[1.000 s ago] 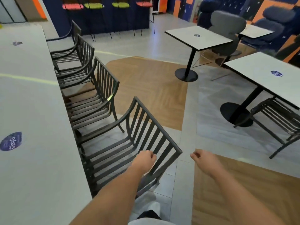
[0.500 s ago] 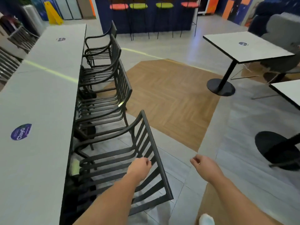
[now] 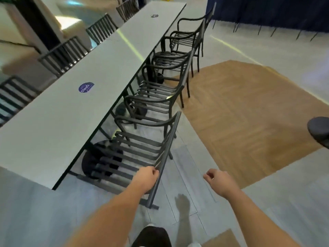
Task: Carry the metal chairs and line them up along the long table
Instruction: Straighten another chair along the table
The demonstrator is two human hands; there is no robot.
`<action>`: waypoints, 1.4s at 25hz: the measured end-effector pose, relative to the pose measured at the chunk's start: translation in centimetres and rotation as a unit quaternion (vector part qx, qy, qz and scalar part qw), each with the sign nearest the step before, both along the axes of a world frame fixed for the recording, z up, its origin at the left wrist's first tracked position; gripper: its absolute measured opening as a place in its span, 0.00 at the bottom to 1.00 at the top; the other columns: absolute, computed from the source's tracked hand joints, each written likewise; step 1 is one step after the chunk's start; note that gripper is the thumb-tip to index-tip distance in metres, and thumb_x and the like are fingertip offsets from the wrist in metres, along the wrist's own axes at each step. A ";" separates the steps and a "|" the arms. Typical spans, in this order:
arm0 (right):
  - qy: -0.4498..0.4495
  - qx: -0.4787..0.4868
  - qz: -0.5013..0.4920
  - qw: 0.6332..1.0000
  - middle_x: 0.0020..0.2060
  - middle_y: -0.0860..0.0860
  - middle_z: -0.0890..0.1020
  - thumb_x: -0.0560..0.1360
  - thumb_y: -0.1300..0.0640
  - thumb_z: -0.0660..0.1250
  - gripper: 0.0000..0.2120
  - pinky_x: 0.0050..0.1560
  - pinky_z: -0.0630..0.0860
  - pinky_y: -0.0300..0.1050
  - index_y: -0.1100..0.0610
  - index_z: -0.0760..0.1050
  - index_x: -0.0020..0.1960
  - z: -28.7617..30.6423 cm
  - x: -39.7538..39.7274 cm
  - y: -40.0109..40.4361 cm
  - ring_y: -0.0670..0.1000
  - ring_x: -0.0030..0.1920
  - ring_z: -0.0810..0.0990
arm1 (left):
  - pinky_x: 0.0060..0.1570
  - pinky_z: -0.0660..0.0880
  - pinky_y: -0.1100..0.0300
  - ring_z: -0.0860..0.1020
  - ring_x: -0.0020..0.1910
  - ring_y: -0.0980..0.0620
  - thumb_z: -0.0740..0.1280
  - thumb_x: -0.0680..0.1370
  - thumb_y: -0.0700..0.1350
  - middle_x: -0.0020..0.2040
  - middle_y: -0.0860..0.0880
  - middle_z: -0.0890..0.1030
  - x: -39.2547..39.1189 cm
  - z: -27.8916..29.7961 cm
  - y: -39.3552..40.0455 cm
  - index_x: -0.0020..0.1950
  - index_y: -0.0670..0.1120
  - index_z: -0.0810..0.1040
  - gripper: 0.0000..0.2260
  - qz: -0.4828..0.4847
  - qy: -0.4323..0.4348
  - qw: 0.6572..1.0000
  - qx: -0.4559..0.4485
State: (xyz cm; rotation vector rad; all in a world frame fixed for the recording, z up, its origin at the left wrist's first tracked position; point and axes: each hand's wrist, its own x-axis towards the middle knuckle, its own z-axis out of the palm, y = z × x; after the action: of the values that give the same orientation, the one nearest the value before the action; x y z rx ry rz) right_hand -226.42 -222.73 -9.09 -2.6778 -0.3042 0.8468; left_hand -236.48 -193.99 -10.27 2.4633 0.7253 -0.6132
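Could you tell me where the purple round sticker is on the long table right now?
In the head view, the purple sticker lies on the long table, left of centre, across from the second nearest chair.

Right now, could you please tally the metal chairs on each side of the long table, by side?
Near-side chairs: 4
Far-side chairs: 4
Total along the long table: 8

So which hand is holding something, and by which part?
The left hand grips the nearest chair by its backrest top rail. The right hand holds nothing.
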 end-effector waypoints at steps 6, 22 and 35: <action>-0.007 0.025 0.093 0.995 0.45 0.48 0.84 0.82 0.42 0.61 0.14 0.46 0.79 0.48 0.50 0.79 0.53 0.0 4.5 2.6 0.51 0.45 0.81 | 0.44 0.82 0.51 0.82 0.39 0.50 0.58 0.84 0.55 0.41 0.50 0.84 -0.6 -0.6 -1.0 0.51 0.50 0.81 0.15 0.073 -0.003 0.997 0.002; -0.025 -0.001 0.280 0.960 0.52 0.50 0.83 0.82 0.43 0.61 0.15 0.53 0.80 0.49 0.52 0.78 0.59 0.7 16.6 14.2 0.51 0.50 0.80 | 0.32 0.71 0.65 0.79 0.35 0.56 0.59 0.85 0.58 0.42 0.53 0.81 6.8 -1.6 2.9 0.55 0.53 0.79 0.13 0.153 -0.023 0.985 -0.077; -0.086 0.011 0.615 0.784 0.62 0.49 0.72 0.80 0.43 0.63 0.17 0.63 0.74 0.52 0.49 0.73 0.66 -3.4 26.5 20.3 0.53 0.63 0.72 | 0.52 0.77 0.59 0.80 0.52 0.53 0.63 0.82 0.59 0.58 0.52 0.81 9.0 -1.9 -3.7 0.68 0.54 0.77 0.17 0.393 -0.003 0.915 -0.093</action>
State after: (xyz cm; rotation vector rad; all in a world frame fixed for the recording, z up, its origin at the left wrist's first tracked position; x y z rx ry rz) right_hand -199.95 -202.40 -12.46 -2.2572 -2.2028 0.8065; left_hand -227.53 -197.73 -12.21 1.7700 1.4584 -0.3302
